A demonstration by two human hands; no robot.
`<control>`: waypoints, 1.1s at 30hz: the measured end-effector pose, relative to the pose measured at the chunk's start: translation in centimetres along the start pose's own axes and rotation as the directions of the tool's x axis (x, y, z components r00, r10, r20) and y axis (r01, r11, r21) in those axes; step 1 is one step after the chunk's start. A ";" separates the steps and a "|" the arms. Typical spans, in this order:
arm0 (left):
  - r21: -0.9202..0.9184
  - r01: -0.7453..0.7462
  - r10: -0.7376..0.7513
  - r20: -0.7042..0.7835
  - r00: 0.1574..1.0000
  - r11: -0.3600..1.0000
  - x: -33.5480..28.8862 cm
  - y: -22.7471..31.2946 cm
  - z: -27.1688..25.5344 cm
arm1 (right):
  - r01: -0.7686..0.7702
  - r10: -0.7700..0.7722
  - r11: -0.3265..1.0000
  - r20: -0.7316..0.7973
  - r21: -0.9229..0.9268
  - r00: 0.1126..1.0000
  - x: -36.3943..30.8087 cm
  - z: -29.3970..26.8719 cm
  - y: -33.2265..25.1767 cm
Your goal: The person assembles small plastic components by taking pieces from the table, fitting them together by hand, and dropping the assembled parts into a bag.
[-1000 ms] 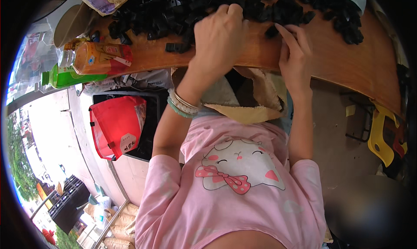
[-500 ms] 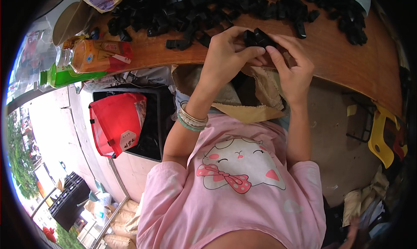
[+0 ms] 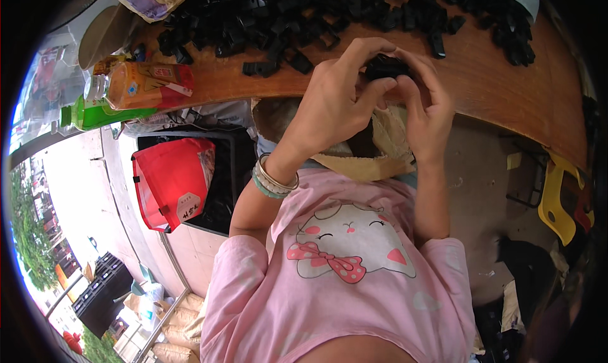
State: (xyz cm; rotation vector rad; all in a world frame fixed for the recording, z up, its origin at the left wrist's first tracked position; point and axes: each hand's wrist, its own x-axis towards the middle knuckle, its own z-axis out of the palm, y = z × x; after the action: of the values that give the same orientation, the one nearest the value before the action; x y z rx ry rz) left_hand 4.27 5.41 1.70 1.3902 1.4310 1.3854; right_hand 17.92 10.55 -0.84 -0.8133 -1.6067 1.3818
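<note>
Between my two hands, over the near edge of the table, is a small black plastic part (image 3: 386,66). My left hand (image 3: 342,97) grips it from the left with curled fingers and thumb; bracelets circle that wrist. From the right, my right hand (image 3: 425,97) closes on the same part, and the two thumbs nearly meet in front of it. The fingers cover much of it, so I cannot tell whether it is one piece or two joined. Beyond my hands a heap of similar black parts (image 3: 253,27) spreads along the wooden table (image 3: 494,97).
An open brown paper sack (image 3: 361,168) stands below my hands at the table edge. To the left lie an orange bottle (image 3: 145,83) and a green bottle (image 3: 101,113), above a red bag (image 3: 171,185). A yellow plastic piece (image 3: 554,198) is at the right.
Both hands have turned the black part, which now lies more level and deeper between the fingers. My left wrist has shifted slightly lower. At the lower right, a dark shape has come into view.
</note>
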 end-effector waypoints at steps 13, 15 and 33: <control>0.286 -0.109 0.091 0.074 0.993 0.952 3.4 0.2 -1.6 | 0.010 -0.007 0.993 0.024 -0.120 1.000 -0.9 -1.9 0.4; 0.688 -0.240 0.331 0.000 0.944 0.685 6.0 -1.2 -4.1 | -0.093 0.140 0.972 0.213 -0.217 0.967 -1.5 -1.8 0.4; 0.243 -0.117 0.122 -0.005 0.993 0.963 2.1 1.9 -2.0 | 0.460 -0.351 0.199 0.375 -0.866 0.858 8.8 -7.4 2.0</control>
State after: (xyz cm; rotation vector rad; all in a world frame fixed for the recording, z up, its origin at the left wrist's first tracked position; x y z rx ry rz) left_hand 2.40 6.71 4.25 1.6453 1.5946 1.3349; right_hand 20.66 21.89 -0.89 -0.8149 -2.4968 -0.1047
